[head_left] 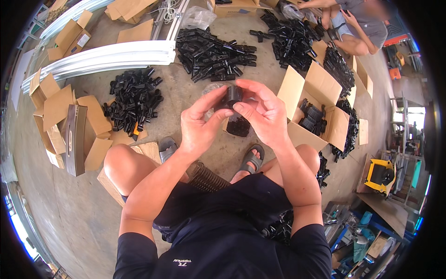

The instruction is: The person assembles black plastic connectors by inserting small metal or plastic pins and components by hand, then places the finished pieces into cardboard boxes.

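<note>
2 hands meet above the person's knees: the left hand [200, 122] and the right hand [263, 116] both pinch a small black plastic fitting [231, 96] between thumb and curled fingers, holding it over the concrete floor [186, 95]. Piles of black fittings [133, 98] lie beyond, an open cardboard box [316, 104] just to the right.

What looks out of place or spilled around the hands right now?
Nothing looks damaged. Both hands, left hand and right hand, hold a black plastic fitting. Black fittings lie in loose piles on the concrete floor rather than in the cardboard box.
</note>
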Tool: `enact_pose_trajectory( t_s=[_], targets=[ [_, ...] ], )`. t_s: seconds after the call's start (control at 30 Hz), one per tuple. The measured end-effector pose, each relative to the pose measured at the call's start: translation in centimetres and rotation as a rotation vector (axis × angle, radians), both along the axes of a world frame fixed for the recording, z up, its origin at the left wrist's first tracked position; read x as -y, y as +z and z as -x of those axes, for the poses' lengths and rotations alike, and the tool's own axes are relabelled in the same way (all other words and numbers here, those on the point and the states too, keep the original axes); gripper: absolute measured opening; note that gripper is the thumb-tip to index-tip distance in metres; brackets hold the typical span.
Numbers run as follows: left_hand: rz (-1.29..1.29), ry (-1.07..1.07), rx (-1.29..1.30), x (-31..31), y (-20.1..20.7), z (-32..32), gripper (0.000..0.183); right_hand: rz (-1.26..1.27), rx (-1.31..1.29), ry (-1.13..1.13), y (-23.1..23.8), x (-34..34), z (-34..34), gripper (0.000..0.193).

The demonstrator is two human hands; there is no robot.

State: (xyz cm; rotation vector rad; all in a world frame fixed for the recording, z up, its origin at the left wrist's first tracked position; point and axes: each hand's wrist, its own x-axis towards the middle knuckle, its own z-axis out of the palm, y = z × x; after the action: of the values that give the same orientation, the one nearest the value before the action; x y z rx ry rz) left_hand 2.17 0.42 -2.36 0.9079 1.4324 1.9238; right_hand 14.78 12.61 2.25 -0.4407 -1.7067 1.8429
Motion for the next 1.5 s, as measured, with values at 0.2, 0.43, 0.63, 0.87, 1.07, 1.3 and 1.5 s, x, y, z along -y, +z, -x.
enact_pose_trajectory(
  t_s=[0.2,0.43,0.63,0.87,1.07,1.3,1.5],
  targets=[
    [0.028,-0.039,-0.094,0.0,0.8,0.5,0.05,-0.074,-0.045,-0.022,-0.3,-0.1,0.0,0.042],
    [0.037,-0.133,0.05,0.0,1.0,0.5,0.052,0.082,-0.056,-0.047,-0.3,0.2,-0.1,0.039],
    [-0.009,-0.161,0.095,0.3,0.9,0.8,0.051,0.13,-0.036,-0.025,-0.2,0.0,0.3,0.039],
    [0.087,-0.158,0.038,0.2,1.3,0.9,0.048,0.174,-0.056,-0.09,-1.1,-0.3,0.5,0.036],
    [0.098,-0.095,0.196,0.2,2.0,1.5,0.055,0.251,-0.092,-0.077,-1.1,-0.5,1.1,0.037],
    [-0.033,0.056,0.209,0.9,5.1,3.9,0.069,0.125,0.36,-0.128,-3.0,-5.6,1.5,0.034],
    [0.044,0.091,0.109,1.5,6.1,5.1,0.077,-0.572,1.116,0.104,-13.9,-11.9,1.2,0.027]
  ],
)
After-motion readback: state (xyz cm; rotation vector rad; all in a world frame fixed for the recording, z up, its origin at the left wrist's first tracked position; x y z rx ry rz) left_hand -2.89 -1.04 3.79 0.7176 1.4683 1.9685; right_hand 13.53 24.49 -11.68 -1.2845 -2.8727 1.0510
